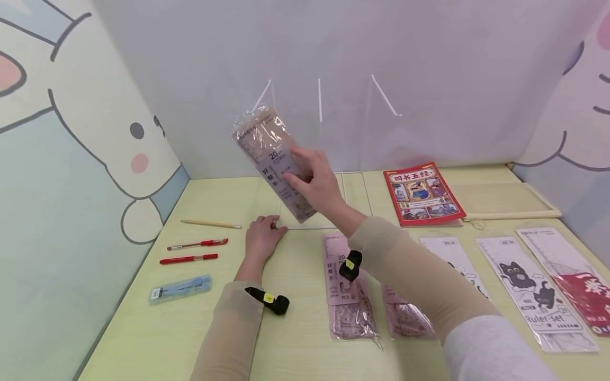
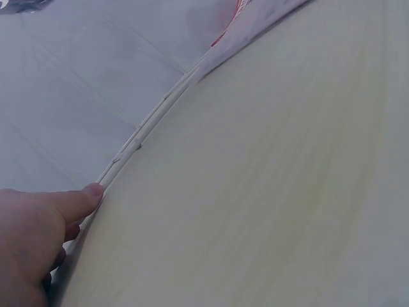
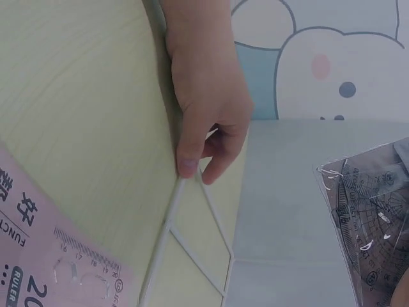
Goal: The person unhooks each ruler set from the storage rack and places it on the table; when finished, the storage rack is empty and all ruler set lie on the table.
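Note:
My right hand (image 1: pixel 318 185) pinches a clear-wrapped ruler set (image 1: pixel 274 159), raised and tilted in front of a white wire rack (image 1: pixel 320 100). Part of that ruler set (image 3: pixel 374 230) appears at the right edge of the right wrist view. My left hand (image 1: pixel 263 236) is down at the rack's front left corner. Seen from the right wrist, the left hand (image 3: pixel 214 109) pinches the rack's white wire (image 3: pixel 167 233) between thumb and fingers. The left wrist view shows the thumb side of this hand (image 2: pixel 38 224) against the wire (image 2: pixel 150 121); the other fingers are mostly hidden.
Two pink ruler sets (image 1: pixel 340 275) lie in front, one partly under my right arm. To the right are a red book (image 1: pixel 421 194), a wooden-framed board (image 1: pixel 505 200) and several ruler packs (image 1: pixel 529 286). At left lie a pencil (image 1: pixel 209 224), two red pens (image 1: pixel 188 259) and a blue pack (image 1: pixel 181 289).

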Tool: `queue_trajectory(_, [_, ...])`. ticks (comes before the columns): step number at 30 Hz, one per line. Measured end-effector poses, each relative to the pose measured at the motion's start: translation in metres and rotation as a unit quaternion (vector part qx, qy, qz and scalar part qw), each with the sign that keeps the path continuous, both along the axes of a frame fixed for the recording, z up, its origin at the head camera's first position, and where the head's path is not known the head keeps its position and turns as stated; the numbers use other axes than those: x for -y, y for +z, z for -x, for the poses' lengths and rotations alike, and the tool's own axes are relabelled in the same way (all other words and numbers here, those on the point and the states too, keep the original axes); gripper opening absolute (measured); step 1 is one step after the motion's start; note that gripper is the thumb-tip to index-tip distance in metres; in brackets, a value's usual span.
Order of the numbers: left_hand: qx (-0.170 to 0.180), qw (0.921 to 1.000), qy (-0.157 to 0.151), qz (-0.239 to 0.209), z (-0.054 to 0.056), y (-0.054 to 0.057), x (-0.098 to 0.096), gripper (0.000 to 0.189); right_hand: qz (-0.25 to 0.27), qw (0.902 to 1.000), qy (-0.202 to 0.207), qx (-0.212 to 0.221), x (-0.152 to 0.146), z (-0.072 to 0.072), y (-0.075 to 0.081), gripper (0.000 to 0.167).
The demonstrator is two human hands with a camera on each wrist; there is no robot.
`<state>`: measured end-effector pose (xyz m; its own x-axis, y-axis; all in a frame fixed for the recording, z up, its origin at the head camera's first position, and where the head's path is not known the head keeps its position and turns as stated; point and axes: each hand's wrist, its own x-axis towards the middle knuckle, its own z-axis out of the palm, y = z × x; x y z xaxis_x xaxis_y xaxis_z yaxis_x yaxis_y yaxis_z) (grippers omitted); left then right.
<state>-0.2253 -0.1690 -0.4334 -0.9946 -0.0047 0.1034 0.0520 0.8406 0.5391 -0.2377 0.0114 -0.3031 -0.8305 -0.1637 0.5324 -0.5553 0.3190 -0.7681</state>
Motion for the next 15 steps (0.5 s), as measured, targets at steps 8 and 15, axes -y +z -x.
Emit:
queue_trajectory(8, [0.010, 0.9999, 0.003, 0.001, 0.001, -0.001, -0.001, 0.048, 0.039, 0.9919, 0.040, 0.114, -0.020, -0.005, -0.010, 0.054])
queue_trajectory(15, [0.008, 0.9999, 0.001, -0.008, 0.007, -0.004, 0.001, 0.043, 0.043, 0.9863, 0.002, 0.159, -0.048, -0.002, -0.027, 0.056])
